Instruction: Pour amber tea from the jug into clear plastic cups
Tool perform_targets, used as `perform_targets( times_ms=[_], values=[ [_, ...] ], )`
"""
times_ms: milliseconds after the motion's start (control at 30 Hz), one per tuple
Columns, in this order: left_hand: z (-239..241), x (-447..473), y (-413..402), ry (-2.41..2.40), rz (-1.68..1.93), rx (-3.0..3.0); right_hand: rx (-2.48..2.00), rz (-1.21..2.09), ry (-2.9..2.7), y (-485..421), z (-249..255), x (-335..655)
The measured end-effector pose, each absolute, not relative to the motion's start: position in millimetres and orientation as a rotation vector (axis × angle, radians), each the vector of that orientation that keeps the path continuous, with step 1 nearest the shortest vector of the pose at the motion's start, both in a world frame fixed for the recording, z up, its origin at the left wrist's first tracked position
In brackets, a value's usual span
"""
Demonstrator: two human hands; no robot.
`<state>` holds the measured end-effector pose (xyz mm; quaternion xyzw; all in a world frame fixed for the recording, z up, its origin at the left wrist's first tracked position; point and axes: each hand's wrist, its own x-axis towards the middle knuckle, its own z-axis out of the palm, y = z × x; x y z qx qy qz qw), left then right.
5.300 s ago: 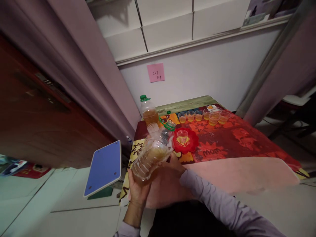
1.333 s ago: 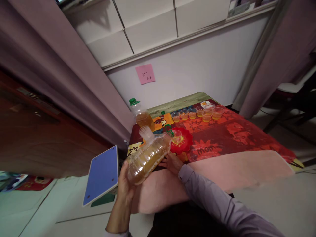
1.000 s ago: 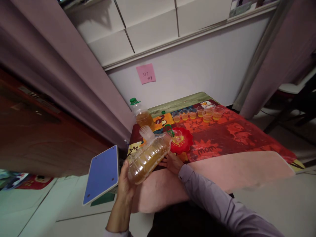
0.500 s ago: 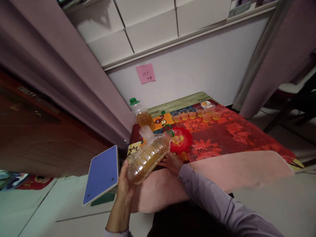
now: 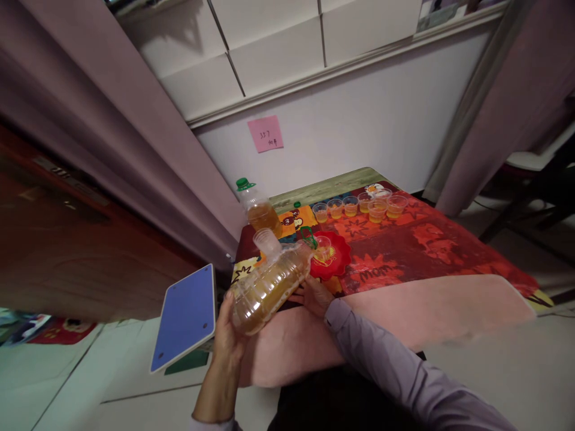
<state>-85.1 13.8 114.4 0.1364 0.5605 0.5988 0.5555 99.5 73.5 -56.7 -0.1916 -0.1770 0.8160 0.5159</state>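
One blue panel (image 5: 186, 317) with a white edge stands at the left, beside the near corner of the tabletop (image 5: 330, 182). Next is the left hand (image 5: 229, 336): its grip is closed around the base end of a tilted bottle (image 5: 269, 286), with the thumb on the upper side. Behind this, at the tabletop's left rear, an upright bottle (image 5: 263, 216) with a green cap (image 5: 243, 184) contains amber liquid. A pink note (image 5: 266, 134) is fixed to the wall above. A clear cup stack (image 5: 266, 242) shows just beyond the tilted bottle. The tilted bottle is clear, contains yellowish liquid, and lies across the tabletop's left portion with its neck directed right. A small green lid (image 5: 297, 204) rests near the rear edge; a green ring handle (image 5: 306, 235) is located at the bottle's neck. The right hand (image 5: 317, 295) is positioned under the neck end, fingers extended and partly hidden; how firmly its grip holds the bottle cannot be told. To the right, a red scalloped plate (image 5: 338, 263) carries one clear cup (image 5: 324, 246), adjacent to the bottle's mouth. Further right, a row of clear cups (image 5: 335, 209) leads to a cluster of cups (image 5: 377, 211) containing yellow liquid.
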Motion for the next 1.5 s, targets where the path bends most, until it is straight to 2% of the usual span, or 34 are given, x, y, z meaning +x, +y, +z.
perform_targets(
  times_ms=[1500],
  values=[
    [119.9,-82.7,13.8,1.345,1.356,0.312,-0.441,1.977,-0.439,74.4,-56.4,100.0]
  ],
)
